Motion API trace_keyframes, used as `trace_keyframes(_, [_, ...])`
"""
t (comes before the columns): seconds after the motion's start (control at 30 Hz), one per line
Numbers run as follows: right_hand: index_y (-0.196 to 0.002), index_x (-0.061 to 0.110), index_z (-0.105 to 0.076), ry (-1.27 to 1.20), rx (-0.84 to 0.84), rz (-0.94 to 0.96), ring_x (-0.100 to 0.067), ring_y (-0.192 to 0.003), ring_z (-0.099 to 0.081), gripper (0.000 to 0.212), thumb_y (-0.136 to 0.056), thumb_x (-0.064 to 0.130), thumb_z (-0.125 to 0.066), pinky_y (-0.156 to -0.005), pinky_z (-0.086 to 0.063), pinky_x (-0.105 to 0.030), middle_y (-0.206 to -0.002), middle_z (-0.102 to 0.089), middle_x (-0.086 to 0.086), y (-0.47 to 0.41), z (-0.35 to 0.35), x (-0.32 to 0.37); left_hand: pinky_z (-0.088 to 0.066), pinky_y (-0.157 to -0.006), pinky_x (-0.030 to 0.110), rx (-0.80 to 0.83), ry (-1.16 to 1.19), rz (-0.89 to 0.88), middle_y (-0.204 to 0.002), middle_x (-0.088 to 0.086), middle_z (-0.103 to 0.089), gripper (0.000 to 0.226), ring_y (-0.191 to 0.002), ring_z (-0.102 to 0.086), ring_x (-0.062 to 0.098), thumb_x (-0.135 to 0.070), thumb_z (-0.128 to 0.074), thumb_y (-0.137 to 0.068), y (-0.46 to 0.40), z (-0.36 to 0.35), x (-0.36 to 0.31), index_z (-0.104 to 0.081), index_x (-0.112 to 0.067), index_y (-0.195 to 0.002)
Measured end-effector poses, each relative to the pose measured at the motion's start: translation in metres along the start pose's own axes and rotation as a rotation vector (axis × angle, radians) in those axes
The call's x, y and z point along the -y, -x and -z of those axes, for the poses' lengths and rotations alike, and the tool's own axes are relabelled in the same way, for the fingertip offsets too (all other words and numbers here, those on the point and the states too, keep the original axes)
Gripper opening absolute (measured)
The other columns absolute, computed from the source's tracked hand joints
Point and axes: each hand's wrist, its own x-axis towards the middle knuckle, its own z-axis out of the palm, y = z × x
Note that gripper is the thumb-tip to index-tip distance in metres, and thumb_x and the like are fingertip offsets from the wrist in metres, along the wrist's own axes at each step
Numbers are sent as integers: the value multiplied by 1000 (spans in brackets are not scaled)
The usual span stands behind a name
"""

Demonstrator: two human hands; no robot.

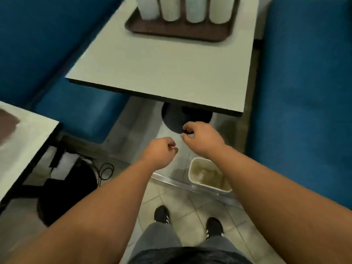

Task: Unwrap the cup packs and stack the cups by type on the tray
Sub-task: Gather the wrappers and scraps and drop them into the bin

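Blue benches (304, 92) flank the table (162, 69) on both sides. A brown tray (179, 33) sits at the table's far end, carrying 4 upright white cup stacks (171, 8) in a row. A bin (207, 174) stands on the floor just before the table's near edge. Below that edge, both hands hang in the air, near each other: the left hand (160, 151) is curled into a loose fist, the right hand (202, 136) has fingers bent inward, pinched together, holding nothing visible.
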Motion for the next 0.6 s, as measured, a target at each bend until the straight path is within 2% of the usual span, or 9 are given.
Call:
trace_keyframes(0.17, [-130,24,-58,105,66,180,-21,-106,-59,40,-96,44,-52,-86,-49,-34,-120,-62,-1,-28,-13,100,-51,-87,33,-158,38,65,-106,-4,-68,27,-98,-62,18,-37,-59,-92,29,84,66,-65,-23,-114])
trace_keyframes(0.3, [-130,24,-57,137,100,283,-19,-113,-59,41,-96,45,-53,-95,-50,-39,-126,-62,1,-63,-49,184,-53,-81,32,-316,55,116,-96,-6,-70,17,-90,-63,14,-36,-59,-91,45,148,154,-67,-25,-102])
trace_keyframes(0.37, [-131,25,-57,143,136,294,-17,-114,-59,41,-96,45,-54,-96,-50,-38,-128,-61,2,-82,-76,224,-52,-78,31,-392,38,155,-95,-7,-70,16,-90,-63,15,-35,-57,-92,52,179,207,-67,-26,-100])
trace_keyframes(0.47, [-131,25,-56,155,247,294,-15,-116,-57,41,-95,45,-55,-97,-47,-31,-129,-60,2,-103,-120,283,-51,-81,33,-460,-6,269,-103,-3,-67,20,-96,-61,19,-32,-53,-93,67,214,292,-67,-23,-105])
trace_keyframes(0.6, [-131,25,-56,205,366,306,-14,-117,-56,41,-95,43,-57,-98,-45,-28,-131,-60,3,-126,-173,341,-41,-96,32,-495,-61,381,-122,3,-59,28,-114,-51,22,-27,-52,-96,77,234,393,-63,-15,-119])
